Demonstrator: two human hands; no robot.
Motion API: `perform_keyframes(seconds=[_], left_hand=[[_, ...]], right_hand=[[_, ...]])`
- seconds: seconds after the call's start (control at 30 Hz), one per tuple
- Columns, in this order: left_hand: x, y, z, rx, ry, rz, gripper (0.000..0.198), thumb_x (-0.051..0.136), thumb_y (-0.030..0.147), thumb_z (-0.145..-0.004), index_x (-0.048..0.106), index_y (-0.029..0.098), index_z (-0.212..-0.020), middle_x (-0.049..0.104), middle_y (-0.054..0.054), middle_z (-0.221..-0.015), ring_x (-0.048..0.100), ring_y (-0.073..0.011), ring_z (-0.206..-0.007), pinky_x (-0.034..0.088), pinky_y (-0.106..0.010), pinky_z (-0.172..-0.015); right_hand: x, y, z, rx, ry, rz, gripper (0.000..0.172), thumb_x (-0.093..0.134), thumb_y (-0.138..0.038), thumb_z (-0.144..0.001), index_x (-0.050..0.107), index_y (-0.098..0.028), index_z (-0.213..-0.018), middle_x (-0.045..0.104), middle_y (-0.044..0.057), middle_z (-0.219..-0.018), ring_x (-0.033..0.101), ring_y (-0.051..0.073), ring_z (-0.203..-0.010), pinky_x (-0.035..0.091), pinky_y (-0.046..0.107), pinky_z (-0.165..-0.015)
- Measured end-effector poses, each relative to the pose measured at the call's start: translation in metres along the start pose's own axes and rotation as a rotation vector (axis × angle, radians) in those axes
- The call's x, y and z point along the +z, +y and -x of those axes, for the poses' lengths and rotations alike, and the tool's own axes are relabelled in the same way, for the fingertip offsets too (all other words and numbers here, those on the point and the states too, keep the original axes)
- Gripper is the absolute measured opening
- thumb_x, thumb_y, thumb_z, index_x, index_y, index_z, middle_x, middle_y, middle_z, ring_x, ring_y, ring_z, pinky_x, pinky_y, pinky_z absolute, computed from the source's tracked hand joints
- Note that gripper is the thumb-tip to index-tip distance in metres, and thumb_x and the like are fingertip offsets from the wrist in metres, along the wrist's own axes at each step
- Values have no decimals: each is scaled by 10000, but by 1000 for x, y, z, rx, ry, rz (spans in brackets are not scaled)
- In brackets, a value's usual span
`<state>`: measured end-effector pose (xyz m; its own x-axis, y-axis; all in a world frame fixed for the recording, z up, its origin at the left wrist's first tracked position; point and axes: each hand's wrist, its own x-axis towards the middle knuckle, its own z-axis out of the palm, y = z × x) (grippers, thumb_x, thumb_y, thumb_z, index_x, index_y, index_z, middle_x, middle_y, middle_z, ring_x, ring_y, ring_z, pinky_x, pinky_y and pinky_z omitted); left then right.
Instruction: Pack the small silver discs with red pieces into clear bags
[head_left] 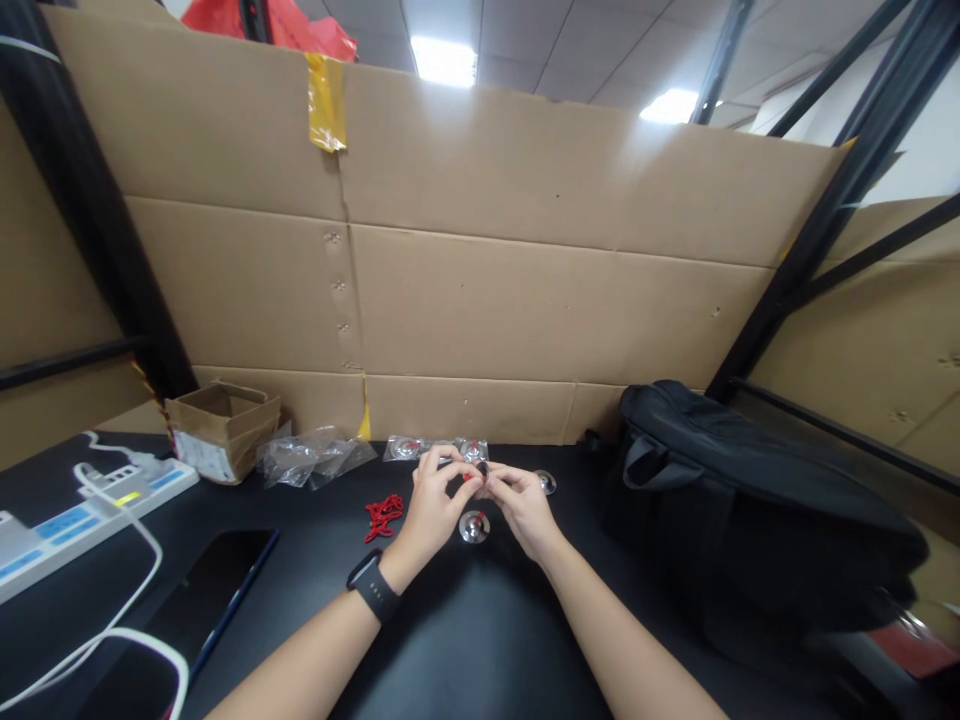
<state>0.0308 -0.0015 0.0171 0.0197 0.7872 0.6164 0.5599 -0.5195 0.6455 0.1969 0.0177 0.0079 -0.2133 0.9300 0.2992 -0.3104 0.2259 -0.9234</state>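
My left hand (433,500), with a black watch on its wrist, is closed in a pinch over the black table. Its fingertips meet those of my right hand (525,505), also pinching. Between them is a small metal cymbal (482,468), dark and seen nearly edge-on, with a bit of red cord (466,477) at the left fingertips. Fingers partly hide both. Just below the hands lies another shiny cymbal (474,527) with red at its centre. One more cymbal (548,483) rests beyond my right hand. A tangle of red cords (384,518) is left of my left hand.
Bagged cymbals (405,448) lie behind the hands. At left are a clear plastic bag (311,455), an open cardboard box (225,430), a white power strip (97,520) with cables, and a dark tablet (202,600). A black bag (750,510) stands right; a cardboard wall (480,300) closes the back.
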Motion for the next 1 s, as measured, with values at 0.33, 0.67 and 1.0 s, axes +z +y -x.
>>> perform_keyframes(seconds=[0.33, 0.67, 1.0], left_hand=[[1, 0, 3, 70, 25, -154, 106, 637, 333, -905, 731, 283, -906, 574, -52, -1123, 507, -272, -1134, 363, -451, -989], [-10, 4, 1, 159, -139, -106, 367, 680, 377, -838, 596, 272, -1179, 554, -83, -1244, 486, -284, -1212, 363, -448, -1027], [-8, -10, 3, 200, -236, -287, 226, 660, 366, -845, 684, 309, -1062, 571, -52, -1303, 413, -313, -1278, 335, -490, -1010]], right_hand=[[-2, -6, 0, -11, -72, 112, 292, 778, -467, -774, 780, -196, -881, 671, 109, -1227, 645, 271, -1090, 565, 392, -885], [-13, -2, 1, -189, -154, 615, 198, 596, -383, -925, 690, -214, -885, 557, 96, -1177, 599, 232, -1037, 561, 323, -737], [-13, -15, 3, -345, -186, 824, 122, 527, -284, -961, 631, -228, -933, 536, 107, -1205, 547, 255, -1170, 471, 428, -998]])
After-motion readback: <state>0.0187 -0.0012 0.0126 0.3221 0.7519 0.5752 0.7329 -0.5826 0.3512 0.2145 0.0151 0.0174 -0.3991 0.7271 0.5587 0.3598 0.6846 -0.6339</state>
